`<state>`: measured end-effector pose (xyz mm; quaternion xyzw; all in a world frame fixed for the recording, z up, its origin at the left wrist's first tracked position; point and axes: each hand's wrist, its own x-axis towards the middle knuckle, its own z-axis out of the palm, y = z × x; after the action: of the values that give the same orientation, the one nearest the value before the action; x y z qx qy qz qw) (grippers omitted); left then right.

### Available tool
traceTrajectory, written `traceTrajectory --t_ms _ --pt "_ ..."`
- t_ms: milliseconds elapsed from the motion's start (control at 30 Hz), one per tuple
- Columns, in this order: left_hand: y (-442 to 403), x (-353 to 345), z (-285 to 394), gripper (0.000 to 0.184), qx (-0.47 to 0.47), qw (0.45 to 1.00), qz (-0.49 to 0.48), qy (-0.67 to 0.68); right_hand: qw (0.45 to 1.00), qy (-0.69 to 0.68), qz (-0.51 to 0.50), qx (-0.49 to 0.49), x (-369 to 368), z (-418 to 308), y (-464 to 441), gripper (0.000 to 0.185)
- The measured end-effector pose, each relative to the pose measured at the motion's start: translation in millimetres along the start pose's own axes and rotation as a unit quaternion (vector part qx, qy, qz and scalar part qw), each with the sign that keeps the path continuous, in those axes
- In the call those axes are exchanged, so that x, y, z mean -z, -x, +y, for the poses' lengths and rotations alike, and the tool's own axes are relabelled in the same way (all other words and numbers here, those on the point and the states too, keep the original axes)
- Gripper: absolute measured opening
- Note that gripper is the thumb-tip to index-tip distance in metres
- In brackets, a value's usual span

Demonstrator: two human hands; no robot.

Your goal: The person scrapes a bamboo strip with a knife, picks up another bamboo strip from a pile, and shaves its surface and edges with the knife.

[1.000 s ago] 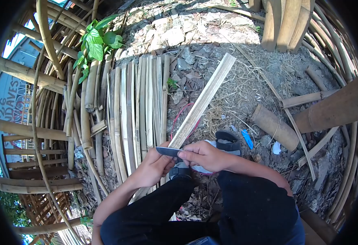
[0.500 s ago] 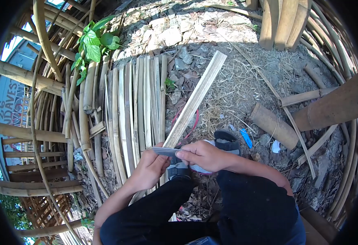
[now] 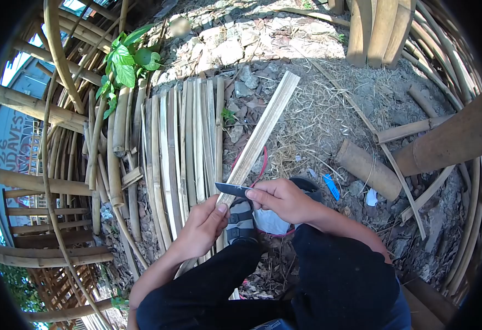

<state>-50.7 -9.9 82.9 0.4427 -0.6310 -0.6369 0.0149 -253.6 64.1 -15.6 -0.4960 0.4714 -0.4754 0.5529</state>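
Observation:
My left hand (image 3: 201, 226) is closed around the near end of a split bamboo strip (image 3: 264, 130), which slants away up and to the right. In my right hand (image 3: 277, 199) is a knife, its handle hidden by my fingers. The dark knife blade (image 3: 231, 189) lies across the strip just beyond my left hand, pointing left. Pale inner wood shows on the strip's upper face. Below my hands are my dark-trousered knees and a sandalled foot (image 3: 242, 221).
Several split bamboo strips (image 3: 166, 159) lie side by side to the left. A thick bamboo piece (image 3: 368, 169) rests on the ground at right, near a blue wrapper (image 3: 332, 187). Bamboo posts (image 3: 381, 33) stand at the far right, and shavings (image 3: 307, 126) cover the soil ahead.
My right hand and the knife have moved slightly up and away from my left hand along the strip. The strip's far end has shifted a little left and down.

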Motion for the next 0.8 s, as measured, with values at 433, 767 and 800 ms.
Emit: traceTrajectory --t_ms 433,767,800 --pt "-4 -5 -13 0.027 -0.042 0.993 0.014 -0.112 0.998 -0.014 -0.062 0.011 -10 -3 1 0.043" --pt "-7 -16 -5 0.020 -0.118 0.954 0.094 -0.259 0.996 -0.062 -0.057 -0.021 -22 -2 -4 0.041" --pt "-6 -17 -4 0.019 -0.106 0.955 0.101 -0.257 0.998 -0.050 -0.040 -0.019 -22 -4 -3 0.041"
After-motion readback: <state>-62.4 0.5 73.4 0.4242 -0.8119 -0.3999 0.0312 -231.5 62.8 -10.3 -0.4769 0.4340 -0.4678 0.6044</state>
